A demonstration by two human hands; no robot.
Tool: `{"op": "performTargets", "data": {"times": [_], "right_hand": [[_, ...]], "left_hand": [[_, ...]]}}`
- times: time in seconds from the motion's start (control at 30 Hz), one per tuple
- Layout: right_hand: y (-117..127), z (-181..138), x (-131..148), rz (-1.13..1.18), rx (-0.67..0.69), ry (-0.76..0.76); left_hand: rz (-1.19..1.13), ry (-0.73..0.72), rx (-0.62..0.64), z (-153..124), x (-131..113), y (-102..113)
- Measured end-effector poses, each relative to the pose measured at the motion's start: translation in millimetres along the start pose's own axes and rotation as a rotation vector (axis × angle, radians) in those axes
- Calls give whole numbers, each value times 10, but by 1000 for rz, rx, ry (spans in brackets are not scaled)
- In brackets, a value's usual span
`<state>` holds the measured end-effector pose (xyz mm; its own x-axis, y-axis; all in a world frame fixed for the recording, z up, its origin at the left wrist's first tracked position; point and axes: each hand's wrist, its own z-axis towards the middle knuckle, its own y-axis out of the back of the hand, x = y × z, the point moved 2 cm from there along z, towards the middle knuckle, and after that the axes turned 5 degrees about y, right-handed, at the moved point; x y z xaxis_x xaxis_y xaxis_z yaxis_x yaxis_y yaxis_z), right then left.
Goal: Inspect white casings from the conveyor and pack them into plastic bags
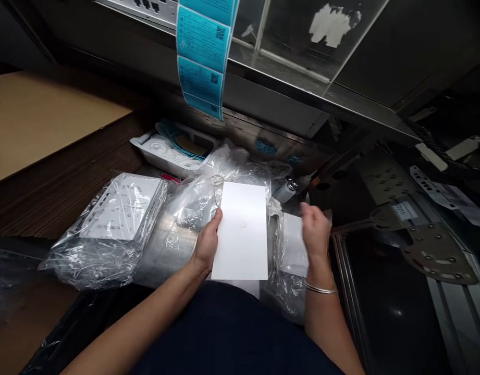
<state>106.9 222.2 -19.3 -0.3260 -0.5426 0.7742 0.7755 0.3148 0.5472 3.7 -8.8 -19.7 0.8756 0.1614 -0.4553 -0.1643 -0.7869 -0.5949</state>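
The left hand [207,242] grasps a white rectangular card [242,232] at frame centre. The right hand [316,232] is blurred just beside it, so I cannot tell whether its grip is closed, above a plastic-wrapped white pack [292,245]. A bagged perforated white plate [120,208] lies left, a white tray [171,151] sits behind, and a strip of blue labels [201,52] hangs above.

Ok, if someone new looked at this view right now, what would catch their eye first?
The strip of bright blue printed labels hanging at top centre stands out most. Below it, the left hand holds a white card at centre, over crumpled clear plastic wrap. To the left, a white perforated panel lies inside clear plastic.
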Motion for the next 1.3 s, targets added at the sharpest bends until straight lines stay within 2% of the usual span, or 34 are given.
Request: {"op": "performTargets", "data": {"times": [0.1,0.17,0.2,0.27,0.3,0.37,0.43,0.47,0.53,0.6,0.67,0.83,1.13,1.3], "right_hand": [[605,27,-557,294,-512,-176],[947,-7,-832,585,-665,-298],[1054,-38,-896,697,-671,-353],[1092,-129,-841,777,-584,-416],[1013,-191,-730,757,-498,-425],[678,-342,-397,694,-201,-449],[226,-535,-12,710,210,-538],[26,-634,168,744,368,-571],[-239,-790,450,831,517,-571],[-325,-870,595,879,511,-531],[-304,-885,634,871,492,-508],[-234,-840,622,859,567,-492],[-236,-889,595,753,540,-472],[-225,-906,606,791,459,-490]], "left_hand": [[-21,-10,21,2,-24,8],[-32,-7,9,9,-25,-5],[-32,1,10,15,-17,-17],[-11,5,11,27,8,-41],[10,-13,2,31,21,-51],[71,-88,-20,25,36,-71],[159,-167,-9,1,36,-102],[214,-194,8,-17,32,-119],[325,-232,36,-53,15,-144],[396,-264,45,-83,-7,-150],[397,-279,62,-100,-21,-142],[341,-245,77,-109,-14,-120],[388,-276,100,-90,-16,-142],[399,-269,114,-72,-10,-140]]}}
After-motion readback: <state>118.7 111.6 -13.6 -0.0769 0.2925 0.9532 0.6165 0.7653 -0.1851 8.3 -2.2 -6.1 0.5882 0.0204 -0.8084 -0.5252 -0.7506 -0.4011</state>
